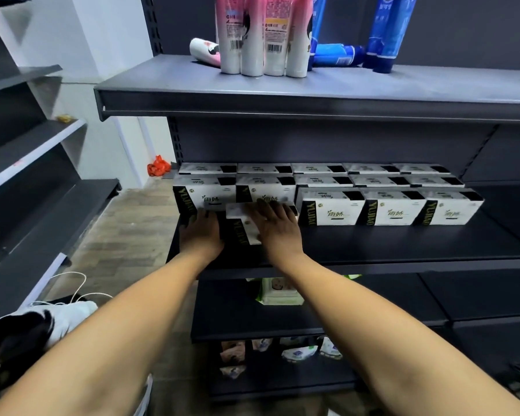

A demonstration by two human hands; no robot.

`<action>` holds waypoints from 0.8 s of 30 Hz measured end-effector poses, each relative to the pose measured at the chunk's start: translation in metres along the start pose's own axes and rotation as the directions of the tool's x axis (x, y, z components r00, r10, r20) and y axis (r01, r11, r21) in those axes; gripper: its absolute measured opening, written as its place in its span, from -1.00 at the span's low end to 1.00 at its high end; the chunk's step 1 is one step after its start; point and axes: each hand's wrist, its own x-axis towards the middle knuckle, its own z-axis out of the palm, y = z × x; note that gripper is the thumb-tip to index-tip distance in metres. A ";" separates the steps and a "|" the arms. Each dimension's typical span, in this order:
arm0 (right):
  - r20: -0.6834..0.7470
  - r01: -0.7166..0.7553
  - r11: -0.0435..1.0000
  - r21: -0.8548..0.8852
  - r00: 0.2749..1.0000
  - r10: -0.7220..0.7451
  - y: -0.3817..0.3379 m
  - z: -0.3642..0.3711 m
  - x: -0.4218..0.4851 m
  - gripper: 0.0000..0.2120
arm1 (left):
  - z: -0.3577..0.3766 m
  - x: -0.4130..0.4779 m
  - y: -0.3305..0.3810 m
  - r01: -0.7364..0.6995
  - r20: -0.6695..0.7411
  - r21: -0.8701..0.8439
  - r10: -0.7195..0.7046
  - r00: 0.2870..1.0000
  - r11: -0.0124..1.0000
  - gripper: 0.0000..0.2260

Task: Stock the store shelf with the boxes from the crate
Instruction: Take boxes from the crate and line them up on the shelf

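Boxes [392, 207] on shelf [403, 244]; bottles [261, 34] above.

A shop: dark metal shelving [312, 103] stocked with rows of identical boxes [391, 207] and bottles [252, 40].

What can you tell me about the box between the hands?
The box looks like white cardboard, with a black end bearing gold YUJIAO lettering, and it is blurred here. It is at the left front of the middle shelf, askew, just before the stocked boxes. Whether it rests on the shelf is unclear. The left hand touches its left side. The right hand lies across its top and right side.
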 end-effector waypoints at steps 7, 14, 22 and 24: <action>0.174 -0.040 0.998 -0.055 0.984 0.049 0.012 0.012 0.028 -0.20 | 0.008 0.020 -0.004 -0.029 0.009 -0.012 0.029 1.000 1.000 -0.50; 0.118 -0.028 0.998 -0.063 0.992 0.036 0.036 0.018 0.043 -0.14 | 0.007 0.031 0.002 -0.071 0.005 -0.027 0.071 0.997 0.997 -0.52; 0.139 -0.039 0.998 -0.054 0.989 0.046 0.044 0.025 0.049 -0.20 | 0.006 0.033 0.007 -0.098 0.016 -0.053 0.098 0.995 0.994 -0.55; 0.146 -0.050 0.998 -0.045 0.988 0.056 0.041 0.025 0.050 -0.22 | 0.004 0.030 0.008 -0.100 0.014 -0.061 0.101 0.995 0.993 -0.54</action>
